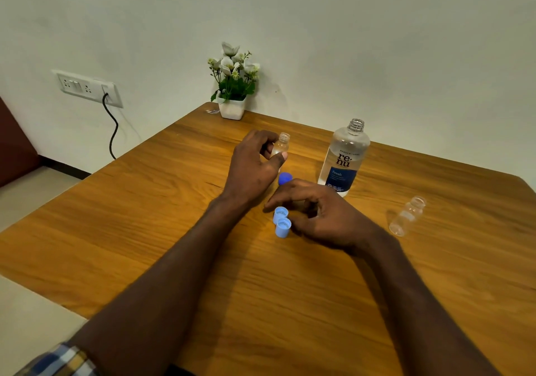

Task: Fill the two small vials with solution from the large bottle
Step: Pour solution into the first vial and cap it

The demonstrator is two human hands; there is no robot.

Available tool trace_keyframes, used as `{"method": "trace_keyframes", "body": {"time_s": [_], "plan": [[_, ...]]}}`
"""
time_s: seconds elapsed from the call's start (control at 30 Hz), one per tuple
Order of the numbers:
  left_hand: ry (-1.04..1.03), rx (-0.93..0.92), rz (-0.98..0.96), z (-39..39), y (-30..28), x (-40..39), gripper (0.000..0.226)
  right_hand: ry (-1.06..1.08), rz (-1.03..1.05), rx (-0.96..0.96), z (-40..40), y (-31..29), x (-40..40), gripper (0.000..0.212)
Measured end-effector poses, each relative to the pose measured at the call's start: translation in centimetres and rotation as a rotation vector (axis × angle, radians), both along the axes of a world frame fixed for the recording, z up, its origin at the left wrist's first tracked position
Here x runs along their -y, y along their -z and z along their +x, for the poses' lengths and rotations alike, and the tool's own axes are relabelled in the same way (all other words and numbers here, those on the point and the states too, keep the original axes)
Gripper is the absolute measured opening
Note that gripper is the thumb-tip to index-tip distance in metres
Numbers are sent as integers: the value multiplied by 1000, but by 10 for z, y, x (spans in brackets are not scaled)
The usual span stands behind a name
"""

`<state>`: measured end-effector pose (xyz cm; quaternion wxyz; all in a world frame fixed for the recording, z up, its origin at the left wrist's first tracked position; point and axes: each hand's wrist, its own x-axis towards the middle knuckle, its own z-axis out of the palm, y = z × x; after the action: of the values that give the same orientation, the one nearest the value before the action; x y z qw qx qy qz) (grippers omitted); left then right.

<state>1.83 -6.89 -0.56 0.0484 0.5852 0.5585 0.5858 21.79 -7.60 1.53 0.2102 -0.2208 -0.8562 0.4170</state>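
Vial 1 (282, 144) pinched upright by left hand (252, 166) | right hand (322, 216) loosely curled, empty, beside 2 caps (282, 222) | vial 2 (407, 216) apart, rightward

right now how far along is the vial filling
Done: all caps are off. The large bottle stands open, two light blue caps and a darker blue cap lie on the table. In hand: the left hand holds one vial upright; whether it holds liquid is unclear. The right hand rests by the caps, holding nothing visible. Left: the second vial looks empty, then recapping.
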Motion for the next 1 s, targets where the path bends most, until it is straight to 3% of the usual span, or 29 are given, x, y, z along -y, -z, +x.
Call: {"method": "trace_keyframes", "body": {"time_s": [0.13, 0.3, 0.5, 0.67, 1.0], "plan": [[8, -10, -1, 0, 0, 0, 25, 49, 6, 5, -1, 4, -4, 35], [25, -13, 1, 2, -2, 2, 24, 263, 109, -86, -4, 8, -5, 31], [57, 27, 32, 6, -5, 4, 21, 433, 275, -385, -9, -1, -2, 25], [206, 79, 42, 15, -9, 10, 24, 637, 495, -637, -13, -15, 3, 26], [346, 44, -6, 25, -10, 15, 28, 738, 595, -648, -7, -14, -4, 25]]}}
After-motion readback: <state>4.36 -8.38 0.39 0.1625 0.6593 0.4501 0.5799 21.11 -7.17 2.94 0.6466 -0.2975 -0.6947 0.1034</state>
